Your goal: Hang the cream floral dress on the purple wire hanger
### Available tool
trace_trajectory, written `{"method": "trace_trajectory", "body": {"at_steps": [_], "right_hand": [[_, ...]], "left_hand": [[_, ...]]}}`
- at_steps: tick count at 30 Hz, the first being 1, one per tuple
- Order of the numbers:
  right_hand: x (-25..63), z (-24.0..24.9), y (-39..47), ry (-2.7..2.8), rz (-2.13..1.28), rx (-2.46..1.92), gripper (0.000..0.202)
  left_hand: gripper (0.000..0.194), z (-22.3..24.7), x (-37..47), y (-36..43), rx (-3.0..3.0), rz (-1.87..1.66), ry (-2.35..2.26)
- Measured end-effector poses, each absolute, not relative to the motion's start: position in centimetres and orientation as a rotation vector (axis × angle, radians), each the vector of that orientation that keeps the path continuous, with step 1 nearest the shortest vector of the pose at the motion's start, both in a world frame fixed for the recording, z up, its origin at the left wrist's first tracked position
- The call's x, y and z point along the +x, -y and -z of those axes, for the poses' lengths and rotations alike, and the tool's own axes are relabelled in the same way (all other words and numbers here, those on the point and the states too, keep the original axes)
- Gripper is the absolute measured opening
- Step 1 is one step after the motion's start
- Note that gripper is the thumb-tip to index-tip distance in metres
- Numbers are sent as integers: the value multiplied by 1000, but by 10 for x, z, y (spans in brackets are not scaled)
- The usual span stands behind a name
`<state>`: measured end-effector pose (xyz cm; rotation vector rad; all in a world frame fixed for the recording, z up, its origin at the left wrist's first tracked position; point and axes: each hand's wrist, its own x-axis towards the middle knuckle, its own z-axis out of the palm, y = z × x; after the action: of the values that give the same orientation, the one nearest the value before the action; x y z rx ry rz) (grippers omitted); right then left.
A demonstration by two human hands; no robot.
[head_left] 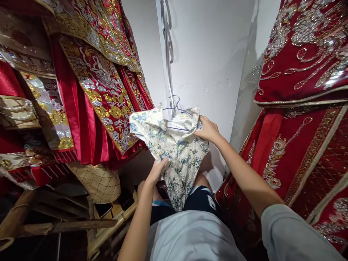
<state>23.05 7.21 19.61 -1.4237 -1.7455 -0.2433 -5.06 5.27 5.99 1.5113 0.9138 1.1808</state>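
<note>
A cream floral garment (174, 152) with blue and green flowers hangs in front of me, its lower end down between my thighs. A thin dark-blue wire hanger (177, 108) sits in its neckline, the hook sticking up above the collar. My left hand (157, 169) is closed on the garment's lower left side, thumb on top of the cloth. At the upper right, my right hand (206, 129) grips the shoulder edge, with its fingertips partly hidden behind the fabric.
Red embroidered costumes with gold and silver work (106, 83) hang at the left. Another beaded red costume (296, 108) fills the right. A bamboo frame (73, 226) stands at lower left. Ahead is a white wall (206, 54) with a narrow metal strip (166, 54).
</note>
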Motion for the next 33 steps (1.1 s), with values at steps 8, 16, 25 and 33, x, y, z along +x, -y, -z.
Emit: {"method": "trace_trajectory", "body": {"at_steps": [8, 16, 25, 33], "right_hand": [[241, -152, -42, 1686, -57, -914, 61], [160, -51, -7, 1628, -930, -1053, 33], [156, -51, -4, 1729, -808, -1213, 37], [172, -54, 4, 1736, -870, -1248, 35]], "left_hand": [[94, -24, -14, -26, 1303, -1400, -992], [80, -9, -2, -6, 1230, -1408, -910], [65, -21, -6, 9, 1306, -1430, -931], [65, -7, -3, 12, 1228, -1969, -1368]]}}
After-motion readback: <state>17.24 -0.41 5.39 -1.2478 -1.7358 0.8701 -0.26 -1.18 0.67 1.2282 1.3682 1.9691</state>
